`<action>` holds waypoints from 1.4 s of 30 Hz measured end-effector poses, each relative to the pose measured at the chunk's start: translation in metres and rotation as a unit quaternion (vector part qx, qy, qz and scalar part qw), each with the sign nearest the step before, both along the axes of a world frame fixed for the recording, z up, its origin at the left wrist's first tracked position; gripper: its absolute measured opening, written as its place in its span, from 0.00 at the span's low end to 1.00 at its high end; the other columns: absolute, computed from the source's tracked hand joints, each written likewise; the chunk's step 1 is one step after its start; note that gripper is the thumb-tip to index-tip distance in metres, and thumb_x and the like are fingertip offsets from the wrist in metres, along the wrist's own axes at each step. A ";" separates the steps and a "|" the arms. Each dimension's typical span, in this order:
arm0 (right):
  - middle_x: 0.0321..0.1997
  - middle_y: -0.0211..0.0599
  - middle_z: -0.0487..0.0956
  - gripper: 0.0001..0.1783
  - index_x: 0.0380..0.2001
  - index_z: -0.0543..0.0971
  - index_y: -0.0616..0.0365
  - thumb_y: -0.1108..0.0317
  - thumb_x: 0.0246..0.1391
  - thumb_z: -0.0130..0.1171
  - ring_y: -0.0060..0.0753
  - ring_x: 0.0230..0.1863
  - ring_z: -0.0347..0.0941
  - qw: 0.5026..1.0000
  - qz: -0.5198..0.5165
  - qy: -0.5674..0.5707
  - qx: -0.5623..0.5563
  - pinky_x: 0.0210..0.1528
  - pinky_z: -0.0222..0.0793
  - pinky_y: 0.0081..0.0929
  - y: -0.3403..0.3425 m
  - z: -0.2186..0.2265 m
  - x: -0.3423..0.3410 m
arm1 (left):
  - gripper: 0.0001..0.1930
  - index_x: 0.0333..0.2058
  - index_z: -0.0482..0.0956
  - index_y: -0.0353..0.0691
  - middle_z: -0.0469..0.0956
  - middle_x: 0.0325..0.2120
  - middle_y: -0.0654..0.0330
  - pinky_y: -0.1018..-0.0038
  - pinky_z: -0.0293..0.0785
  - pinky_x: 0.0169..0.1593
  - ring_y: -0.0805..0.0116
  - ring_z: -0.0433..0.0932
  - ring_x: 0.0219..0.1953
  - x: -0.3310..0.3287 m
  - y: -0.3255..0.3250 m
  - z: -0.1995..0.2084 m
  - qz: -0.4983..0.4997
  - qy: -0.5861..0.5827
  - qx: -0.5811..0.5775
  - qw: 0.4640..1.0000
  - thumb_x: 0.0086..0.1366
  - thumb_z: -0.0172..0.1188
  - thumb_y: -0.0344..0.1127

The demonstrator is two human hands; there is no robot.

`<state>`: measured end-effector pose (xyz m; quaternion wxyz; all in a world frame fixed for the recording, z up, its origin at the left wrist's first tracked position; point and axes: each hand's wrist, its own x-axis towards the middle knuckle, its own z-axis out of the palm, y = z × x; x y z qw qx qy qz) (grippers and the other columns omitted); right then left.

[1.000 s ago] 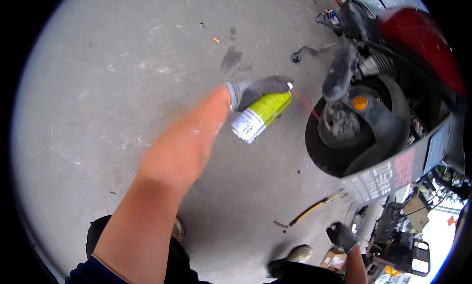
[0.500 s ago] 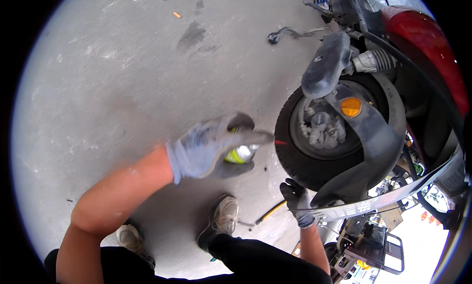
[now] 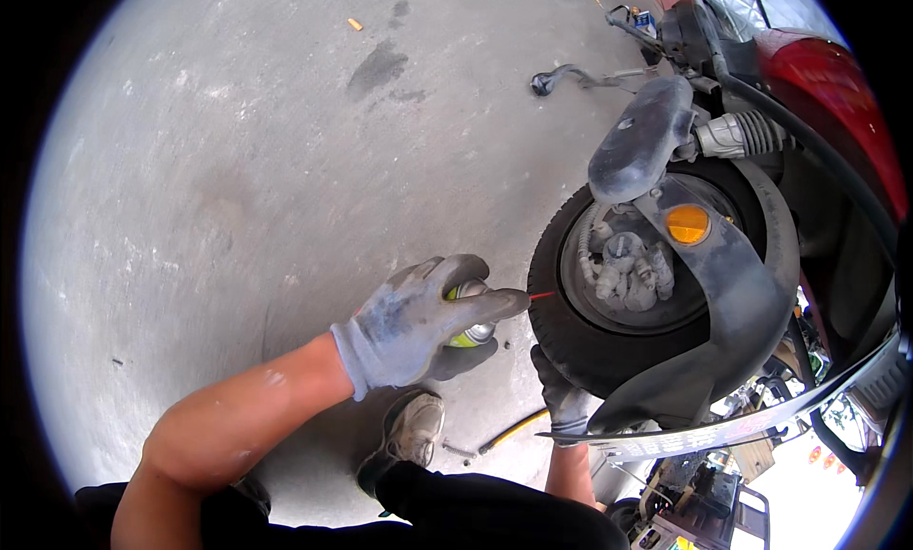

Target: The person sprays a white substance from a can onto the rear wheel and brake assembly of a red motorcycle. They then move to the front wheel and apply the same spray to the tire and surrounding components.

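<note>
My left hand (image 3: 428, 312), in a grey-blue work glove with dark fingertips, is wrapped round a silver and yellow-green spray can (image 3: 474, 333). Its forefinger lies across the can's top. From there a thin red straw (image 3: 541, 295) points at the side of the scooter's tyre (image 3: 552, 331), its tip over the black sidewall. At the tyre's near edge, my gloved right hand (image 3: 563, 394) grips the tread, with its fingers partly hidden by the tyre. Inside the wheel a dusty grey brake caliper (image 3: 628, 269) shows behind the fender stay with its orange reflector (image 3: 688, 224).
A grey mudguard (image 3: 656, 388) and a curved pale panel edge (image 3: 704, 436) cross close above my right forearm. The red scooter body (image 3: 832, 103) fills the right side. On the concrete floor (image 3: 238, 188) lie a black-and-yellow rod (image 3: 514, 430) and a dark-ended lever (image 3: 542, 84).
My left hand has moved slightly down, and the straw tip now reaches further over the tyre's side. My right hand has shifted up and left against the tyre. The whole view has shifted a little.
</note>
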<state>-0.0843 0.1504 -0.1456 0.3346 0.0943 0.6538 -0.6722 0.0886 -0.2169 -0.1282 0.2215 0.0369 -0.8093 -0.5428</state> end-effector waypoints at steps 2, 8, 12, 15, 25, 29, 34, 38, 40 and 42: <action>0.55 0.42 0.79 0.27 0.59 0.74 0.60 0.67 0.59 0.70 0.40 0.55 0.78 0.999 -0.023 -0.013 -0.023 0.63 0.70 0.33 -0.015 0.017 0.008 | 0.27 0.55 0.81 0.56 0.76 0.50 0.48 0.58 0.80 0.50 0.49 0.80 0.48 0.001 0.003 0.000 0.001 -0.004 0.008 1.000 0.54 0.75 0.37; 0.54 0.40 0.83 0.24 0.53 0.81 0.63 0.71 0.53 0.74 0.35 0.55 0.79 0.904 0.153 0.314 0.248 0.63 0.72 0.36 -0.044 0.054 0.014 | 0.29 0.59 0.77 0.60 0.73 0.50 0.49 0.56 0.79 0.52 0.49 0.80 0.48 0.005 0.008 -0.008 -0.014 -0.009 0.016 1.000 0.58 0.71 0.39; 0.54 0.40 0.84 0.27 0.53 0.81 0.61 0.75 0.48 0.76 0.35 0.55 0.79 0.794 0.224 0.456 0.335 0.65 0.70 0.36 -0.055 0.071 0.025 | 0.28 0.59 0.77 0.60 0.73 0.50 0.50 0.56 0.79 0.51 0.50 0.80 0.48 0.004 0.014 -0.014 0.014 0.019 0.004 1.000 0.59 0.70 0.39; 0.57 0.40 0.83 0.26 0.54 0.81 0.60 0.73 0.51 0.74 0.38 0.57 0.78 0.779 0.238 0.469 0.342 0.67 0.68 0.38 -0.068 0.086 0.034 | 0.28 0.58 0.79 0.59 0.74 0.48 0.50 0.58 0.80 0.50 0.52 0.81 0.46 0.005 0.013 -0.015 0.023 0.017 0.005 1.000 0.57 0.71 0.37; 0.62 0.46 0.77 0.34 0.62 0.73 0.63 0.77 0.51 0.72 0.40 0.60 0.73 0.768 0.265 0.485 0.325 0.67 0.65 0.37 -0.061 0.036 0.020 | 0.29 0.60 0.77 0.63 0.72 0.51 0.50 0.57 0.77 0.54 0.52 0.79 0.48 0.006 0.007 -0.020 0.042 -0.007 -0.020 0.999 0.59 0.71 0.40; 0.61 0.49 0.78 0.26 0.56 0.77 0.67 0.79 0.53 0.70 0.40 0.59 0.75 0.729 0.260 0.536 0.337 0.65 0.68 0.36 -0.072 0.085 0.034 | 0.29 0.61 0.76 0.64 0.71 0.52 0.51 0.57 0.76 0.55 0.53 0.79 0.49 0.005 0.008 -0.019 0.038 -0.016 -0.037 0.998 0.60 0.70 0.42; 0.58 0.47 0.79 0.26 0.58 0.75 0.69 0.81 0.55 0.67 0.39 0.58 0.76 0.793 0.224 0.493 0.279 0.61 0.73 0.34 -0.043 0.069 0.031 | 0.30 0.62 0.75 0.65 0.71 0.51 0.52 0.57 0.76 0.54 0.54 0.78 0.49 0.002 0.008 -0.018 0.026 -0.020 -0.016 0.999 0.60 0.70 0.43; 0.58 0.42 0.81 0.23 0.57 0.79 0.63 0.80 0.57 0.67 0.32 0.59 0.74 0.915 0.129 0.313 0.222 0.64 0.69 0.33 -0.054 0.016 0.028 | 0.31 0.61 0.75 0.65 0.71 0.50 0.53 0.57 0.76 0.54 0.54 0.78 0.48 0.001 0.010 -0.023 0.056 -0.002 -0.048 0.997 0.59 0.71 0.42; 0.59 0.40 0.81 0.24 0.56 0.80 0.62 0.80 0.55 0.69 0.34 0.60 0.74 0.901 0.172 0.334 0.220 0.67 0.66 0.35 -0.082 0.023 0.025 | 0.31 0.61 0.75 0.66 0.71 0.50 0.54 0.56 0.76 0.54 0.54 0.78 0.48 -0.001 0.008 -0.025 0.058 0.002 -0.050 0.997 0.58 0.71 0.42; 0.59 0.39 0.81 0.24 0.55 0.81 0.62 0.79 0.54 0.70 0.35 0.60 0.74 0.839 0.224 0.416 0.270 0.70 0.62 0.36 -0.088 0.036 0.022 | 0.31 0.61 0.76 0.66 0.72 0.49 0.54 0.56 0.76 0.54 0.54 0.79 0.48 -0.002 0.012 -0.022 0.066 0.002 -0.040 0.997 0.58 0.71 0.42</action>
